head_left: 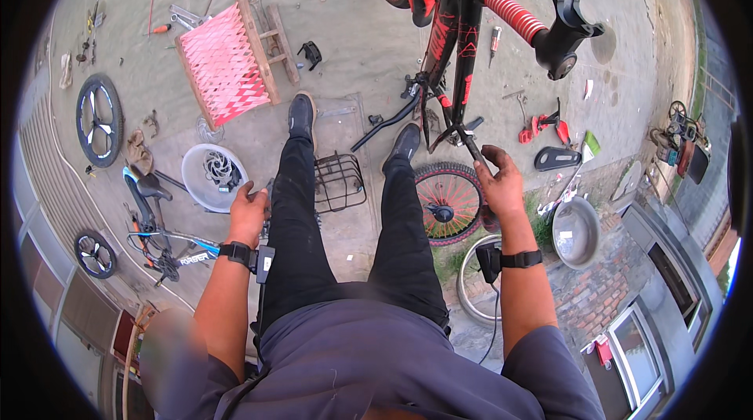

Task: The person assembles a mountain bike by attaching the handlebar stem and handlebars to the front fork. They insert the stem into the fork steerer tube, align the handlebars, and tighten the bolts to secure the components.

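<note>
A black and red bicycle frame (pixel 455 43) stands tilted in front of me, right of centre. My right hand (pixel 502 185) is closed round the narrow near end of its tubing, with thumb and forefinger showing. My left hand (pixel 249 208) is low beside my left leg, fingers curled. Something small and dark shows at its fingertips, too little of it to name. Just beyond that hand is a white basin (pixel 192 177) holding brake discs (pixel 218 163) and other metal parts. A black wire basket (pixel 340 181) lies between my legs.
A spoked wheel (pixel 449 204) with a dark tyre lies by my right foot. A stool with pink webbing (pixel 227 63) stands ahead left. A blue and black bicycle (pixel 161 240) lies at the left. Tools and parts dot the ground; a metal basin (pixel 576 233) sits at the right.
</note>
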The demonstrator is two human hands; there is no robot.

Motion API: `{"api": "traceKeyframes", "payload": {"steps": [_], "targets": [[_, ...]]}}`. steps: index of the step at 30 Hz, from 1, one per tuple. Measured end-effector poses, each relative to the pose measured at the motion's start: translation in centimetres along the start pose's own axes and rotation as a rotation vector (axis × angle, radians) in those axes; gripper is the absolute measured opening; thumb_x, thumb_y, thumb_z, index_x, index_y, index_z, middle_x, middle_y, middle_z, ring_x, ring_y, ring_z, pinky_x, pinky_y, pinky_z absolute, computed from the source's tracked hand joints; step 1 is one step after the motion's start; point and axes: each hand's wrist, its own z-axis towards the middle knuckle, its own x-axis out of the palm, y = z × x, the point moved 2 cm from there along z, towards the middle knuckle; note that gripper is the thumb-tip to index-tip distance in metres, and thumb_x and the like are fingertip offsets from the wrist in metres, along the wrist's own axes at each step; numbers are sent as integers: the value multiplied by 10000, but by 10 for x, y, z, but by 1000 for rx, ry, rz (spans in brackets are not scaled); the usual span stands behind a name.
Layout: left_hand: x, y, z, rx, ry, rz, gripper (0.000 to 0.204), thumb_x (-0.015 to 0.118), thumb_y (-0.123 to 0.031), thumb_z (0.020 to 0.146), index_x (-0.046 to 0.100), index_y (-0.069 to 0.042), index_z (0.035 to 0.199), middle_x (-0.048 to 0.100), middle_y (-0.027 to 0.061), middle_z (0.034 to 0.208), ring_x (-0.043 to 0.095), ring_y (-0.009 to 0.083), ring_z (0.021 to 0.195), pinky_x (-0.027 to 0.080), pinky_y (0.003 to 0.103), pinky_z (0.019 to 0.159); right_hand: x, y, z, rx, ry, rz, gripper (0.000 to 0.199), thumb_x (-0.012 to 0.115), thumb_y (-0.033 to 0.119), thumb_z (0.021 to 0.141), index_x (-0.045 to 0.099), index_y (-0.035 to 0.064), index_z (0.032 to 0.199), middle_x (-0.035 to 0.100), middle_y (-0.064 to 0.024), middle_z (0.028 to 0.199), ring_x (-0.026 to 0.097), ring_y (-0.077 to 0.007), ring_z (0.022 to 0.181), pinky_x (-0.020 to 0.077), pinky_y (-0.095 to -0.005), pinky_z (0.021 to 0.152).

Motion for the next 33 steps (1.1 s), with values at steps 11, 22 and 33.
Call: {"api": "traceKeyframes", "payload": {"steps": [11,22,33], "targets": [[1,5,3,16,-5,-29,646,629,-212,1028,340,31,1552,594,217,1302,663,309,1138,591,406,877,11,6,1,67,169,93,385,745,141,921,648,-11,1262,731,-153,1176,698,-246,1116,534,-356,985],[1,0,-1,-14,-38,-73,638,650,-193,1006,372,25,1538,656,124,1164,642,172,958,564,331,807,21,26,-4,112,277,108,391,740,197,891,683,11,1230,746,-168,1142,715,-302,1091,544,-381,963],[-2,6,4,-12,-23,-57,633,628,-202,1023,352,24,1546,600,194,1287,640,275,1116,571,408,905,42,22,1,83,376,94,410,720,135,958,606,-36,1312,727,-152,1184,702,-212,1088,553,-324,947]]}}
